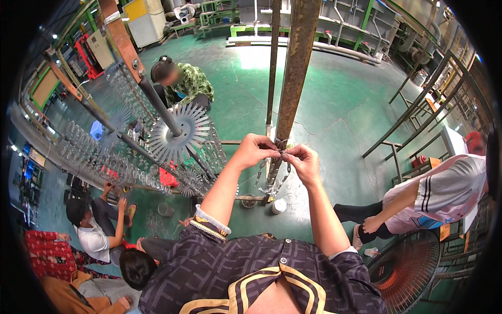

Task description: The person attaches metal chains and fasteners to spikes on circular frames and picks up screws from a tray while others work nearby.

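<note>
Chain (288,168): held up against the rusty steel post (299,52), low on its length, where the fingertips of both hands meet; dark links are seen to hang down on either side of the post, though whether they belong to one piece cannot be told.
Left hand (252,152): closed in a narrow pinch, thumb against fingers, on the chain from the left side.
Right hand (306,163): closed likewise from the right, its fingertips nearly touching those of the left; the exact link or fastener gripped is hidden between them.
Step in hand: judged to be the joining, or else the undoing, of the chain around the post; which of the two cannot be told from this view.
Next move: if a join is being made, one end would have to be kept steady by one hand while the other end is threaded or hooked by the other, with the pinch kept firm.
Risk: a small link could be dropped past the white tub (278,206) standing on the green floor (334,110) below.
Left of the post: slotted metal discs (157,137) are carried on a rod, with strings of clear pieces (86,152) hung close by.
</note>
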Demonstrator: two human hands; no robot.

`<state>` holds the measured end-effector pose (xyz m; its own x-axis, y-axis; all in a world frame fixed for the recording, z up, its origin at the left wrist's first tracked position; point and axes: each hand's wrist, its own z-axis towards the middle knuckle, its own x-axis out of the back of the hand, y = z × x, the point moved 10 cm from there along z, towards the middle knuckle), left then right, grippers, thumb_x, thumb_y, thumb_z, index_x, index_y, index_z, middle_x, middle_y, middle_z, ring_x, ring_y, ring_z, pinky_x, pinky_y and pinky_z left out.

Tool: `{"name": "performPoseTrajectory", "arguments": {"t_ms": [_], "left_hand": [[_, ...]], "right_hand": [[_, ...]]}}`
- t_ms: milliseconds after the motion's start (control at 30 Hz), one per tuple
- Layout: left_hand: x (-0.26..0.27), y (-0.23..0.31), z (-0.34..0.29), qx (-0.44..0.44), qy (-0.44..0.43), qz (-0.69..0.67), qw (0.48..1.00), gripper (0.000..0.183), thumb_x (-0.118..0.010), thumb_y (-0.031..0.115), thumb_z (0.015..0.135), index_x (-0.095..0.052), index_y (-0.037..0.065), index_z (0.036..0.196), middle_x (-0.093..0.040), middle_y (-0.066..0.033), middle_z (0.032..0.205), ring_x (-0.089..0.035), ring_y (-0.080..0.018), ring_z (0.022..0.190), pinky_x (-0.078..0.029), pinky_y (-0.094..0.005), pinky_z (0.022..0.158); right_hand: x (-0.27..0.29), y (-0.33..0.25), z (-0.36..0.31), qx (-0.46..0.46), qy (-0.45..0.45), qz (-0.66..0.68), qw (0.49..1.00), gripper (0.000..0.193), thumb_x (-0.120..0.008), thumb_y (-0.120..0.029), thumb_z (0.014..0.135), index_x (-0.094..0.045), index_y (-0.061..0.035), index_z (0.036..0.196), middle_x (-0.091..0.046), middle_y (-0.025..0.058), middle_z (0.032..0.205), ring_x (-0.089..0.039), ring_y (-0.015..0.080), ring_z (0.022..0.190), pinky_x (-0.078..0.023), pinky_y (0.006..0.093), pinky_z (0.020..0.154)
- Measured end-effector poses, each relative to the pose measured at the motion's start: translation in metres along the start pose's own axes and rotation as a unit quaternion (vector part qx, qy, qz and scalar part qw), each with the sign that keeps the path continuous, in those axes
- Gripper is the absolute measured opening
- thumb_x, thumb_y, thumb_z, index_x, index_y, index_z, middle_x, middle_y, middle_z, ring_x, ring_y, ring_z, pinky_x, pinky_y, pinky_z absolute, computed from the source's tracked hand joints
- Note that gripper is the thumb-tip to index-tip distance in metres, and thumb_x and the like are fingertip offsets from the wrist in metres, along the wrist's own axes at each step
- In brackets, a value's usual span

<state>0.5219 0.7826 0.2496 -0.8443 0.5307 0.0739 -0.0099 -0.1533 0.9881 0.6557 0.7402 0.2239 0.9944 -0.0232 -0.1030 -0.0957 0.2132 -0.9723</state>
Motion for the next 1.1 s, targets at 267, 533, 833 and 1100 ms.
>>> {"name": "performPoseTrajectory", "arguments": {"t_ms": [267,533,833,1100], "left_hand": [[0.005,-0.004,-0.006,-0.029,0.064,-0.022,0.997,0.013,-0.073,0.005,0.068,-0.065,0.0,0.077,-0.064,-0.0028,0.07,-0.056,-0.0066,0.064,-0.045,-0.0214,0.058],[0.01,-0.006,-0.011,-0.047,0.101,0.005,0.994,0.019,-0.072,0.003,0.07,-0.055,0.004,0.076,-0.058,0.0024,0.069,-0.053,-0.0039,0.063,-0.043,-0.0201,0.056],[0.011,-0.008,-0.013,-0.033,0.102,0.022,0.994,0.02,-0.073,0.004,0.069,-0.054,0.004,0.075,-0.057,0.0024,0.067,-0.052,-0.0041,0.061,-0.042,-0.0206,0.055],[0.01,-0.003,-0.013,-0.037,0.105,0.001,0.994,0.021,-0.074,0.005,0.068,-0.054,0.003,0.075,-0.056,0.0016,0.066,-0.051,-0.005,0.06,-0.042,-0.0211,0.055]], "right_hand": [[-0.002,-0.003,0.0,-0.002,0.021,0.059,0.998,0.009,-0.068,-0.001,0.075,-0.061,0.0008,0.08,-0.064,0.0062,0.081,-0.059,0.0094,0.076,-0.048,0.025,0.072],[-0.003,-0.014,0.008,0.013,0.051,-0.019,0.998,0.01,-0.069,-0.004,0.074,-0.061,0.0011,0.077,-0.065,0.0061,0.074,-0.059,0.0087,0.069,-0.047,0.0231,0.065],[-0.001,-0.022,0.004,0.032,0.138,-0.088,0.986,0.012,-0.07,-0.006,0.074,-0.061,0.0011,0.073,-0.064,0.0053,0.067,-0.058,0.0068,0.062,-0.046,0.0225,0.057],[-0.007,-0.042,0.0,0.038,0.173,-0.243,0.954,0.013,-0.069,-0.005,0.072,-0.058,0.0007,0.069,-0.062,0.0069,0.063,-0.058,0.0087,0.058,-0.045,0.0245,0.055]]}}
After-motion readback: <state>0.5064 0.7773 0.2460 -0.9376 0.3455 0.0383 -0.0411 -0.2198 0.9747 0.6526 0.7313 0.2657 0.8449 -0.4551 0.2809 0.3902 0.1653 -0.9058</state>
